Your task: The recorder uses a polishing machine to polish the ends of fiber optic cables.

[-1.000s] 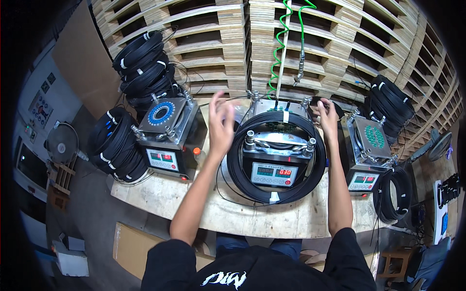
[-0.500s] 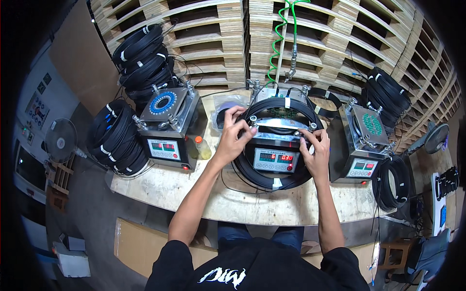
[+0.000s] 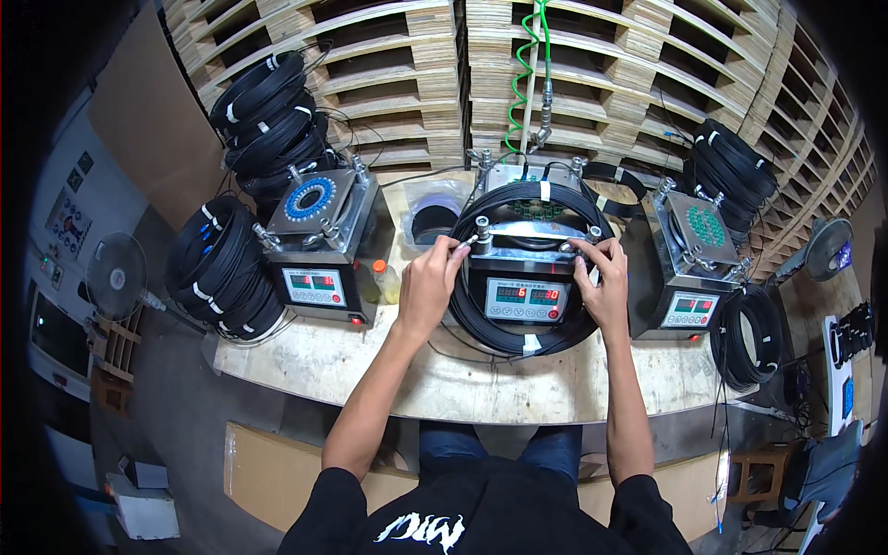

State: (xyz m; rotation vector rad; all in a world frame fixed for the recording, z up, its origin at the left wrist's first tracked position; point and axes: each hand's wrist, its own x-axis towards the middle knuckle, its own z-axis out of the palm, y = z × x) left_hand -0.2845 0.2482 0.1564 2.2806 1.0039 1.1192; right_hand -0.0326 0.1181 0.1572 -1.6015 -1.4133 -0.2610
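Observation:
A bench machine with a metal top plate (image 3: 532,229) and a lit digital display (image 3: 525,298) stands before me, a coil of black cable (image 3: 462,319) looped around it. White bands tie the coil at top and bottom. At the plate's front left post (image 3: 482,228), my left hand (image 3: 429,285) is closed in a pinch; a small pale thing shows at its fingertips, too small to name. My right hand (image 3: 603,280) has its fingers drawn together at the plate's front right edge, below the right post (image 3: 594,235). What those fingers grip is hidden.
Similar machines stand left (image 3: 310,250) and right (image 3: 694,268). Stacked black cable coils (image 3: 217,268) flank the wooden table (image 3: 370,370). An orange-capped bottle (image 3: 381,277) and a clear plastic tub (image 3: 433,215) are close to my left hand. A green air hose (image 3: 520,92) hangs behind.
My left hand has come down from above the front left post, its spread fingers now pinched together beside it. The right hand stays at the front right edge. The view has shifted slightly.

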